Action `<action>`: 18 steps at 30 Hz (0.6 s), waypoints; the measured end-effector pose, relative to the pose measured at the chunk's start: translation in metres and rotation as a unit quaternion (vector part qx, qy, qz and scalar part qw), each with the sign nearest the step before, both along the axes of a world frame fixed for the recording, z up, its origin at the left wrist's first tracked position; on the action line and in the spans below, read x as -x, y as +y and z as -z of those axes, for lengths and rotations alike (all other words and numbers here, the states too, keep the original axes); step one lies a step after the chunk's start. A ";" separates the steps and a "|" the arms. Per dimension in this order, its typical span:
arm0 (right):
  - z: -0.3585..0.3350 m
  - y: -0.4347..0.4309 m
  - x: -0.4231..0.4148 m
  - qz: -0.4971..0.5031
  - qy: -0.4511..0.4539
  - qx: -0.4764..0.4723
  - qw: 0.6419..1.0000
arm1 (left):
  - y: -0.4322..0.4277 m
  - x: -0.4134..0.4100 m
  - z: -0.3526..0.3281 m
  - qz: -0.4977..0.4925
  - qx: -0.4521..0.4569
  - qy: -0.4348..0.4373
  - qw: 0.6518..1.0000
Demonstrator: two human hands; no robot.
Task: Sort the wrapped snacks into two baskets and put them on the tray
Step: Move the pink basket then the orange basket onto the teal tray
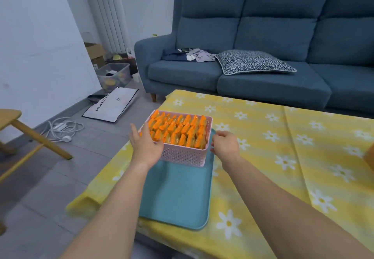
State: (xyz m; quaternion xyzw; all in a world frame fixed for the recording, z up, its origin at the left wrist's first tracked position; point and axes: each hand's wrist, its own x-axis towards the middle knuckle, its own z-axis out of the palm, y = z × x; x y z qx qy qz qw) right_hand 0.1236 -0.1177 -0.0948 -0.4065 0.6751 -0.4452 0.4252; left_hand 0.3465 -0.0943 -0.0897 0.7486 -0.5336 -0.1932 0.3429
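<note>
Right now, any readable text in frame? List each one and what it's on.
"HLA LOVE": on the white bag lying on the floor; whether more follows cannot be told.
Small dark mark on the same bag: too small to read.
Snacks: orange wrappers, any print too blurred to read.
Basket, tray: no text.

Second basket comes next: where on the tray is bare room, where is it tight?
The near half of the tray, between the pink basket and the tray's near edge, is bare. The yellow cloth right of it is bare too. Crowded: the far end, with the left hand and right hand flanking the basket.
</note>
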 end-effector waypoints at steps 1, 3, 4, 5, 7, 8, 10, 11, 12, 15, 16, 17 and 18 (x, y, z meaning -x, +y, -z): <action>-0.001 0.007 0.005 -0.008 0.013 0.001 1.000 | 0.002 0.004 -0.001 0.006 0.018 -0.035 0.999; -0.005 0.022 0.026 -0.020 0.053 0.015 0.998 | 0.005 0.022 -0.011 0.021 0.049 -0.088 0.995; -0.008 0.029 0.041 -0.026 0.070 0.023 0.997 | 0.006 0.036 -0.017 0.033 0.067 -0.103 0.992; -0.011 0.037 0.054 -0.034 0.084 0.028 0.995 | 0.008 0.049 -0.023 0.045 0.086 -0.108 0.989; -0.022 0.054 0.095 -0.035 0.103 0.032 0.993 | 0.013 0.089 -0.034 0.089 0.114 -0.100 0.984; -0.027 0.062 0.115 -0.031 0.113 0.032 0.993 | 0.015 0.109 -0.038 0.116 0.114 -0.094 0.982; -0.040 0.081 0.162 -0.002 0.114 0.030 0.993 | 0.023 0.158 -0.041 0.169 0.103 -0.078 0.977; -0.043 0.087 0.177 0.013 0.106 0.032 0.994 | 0.026 0.174 -0.039 0.182 0.092 -0.064 0.977; -0.050 0.100 0.205 0.039 0.099 0.036 0.994 | 0.031 0.204 -0.040 0.201 0.085 -0.047 0.975; -0.060 0.129 0.267 0.103 0.073 0.052 0.991 | 0.046 0.272 -0.036 0.258 0.053 -0.005 0.965; -0.062 0.138 0.288 0.128 0.058 0.060 0.988 | 0.051 0.294 -0.033 0.279 0.042 0.004 0.959; -0.062 0.149 0.313 0.159 0.040 0.068 0.984 | 0.058 0.322 -0.031 0.299 0.028 0.011 0.954; -0.061 0.157 0.332 0.186 0.021 0.072 0.980 | 0.062 0.343 -0.028 0.314 0.018 0.017 0.949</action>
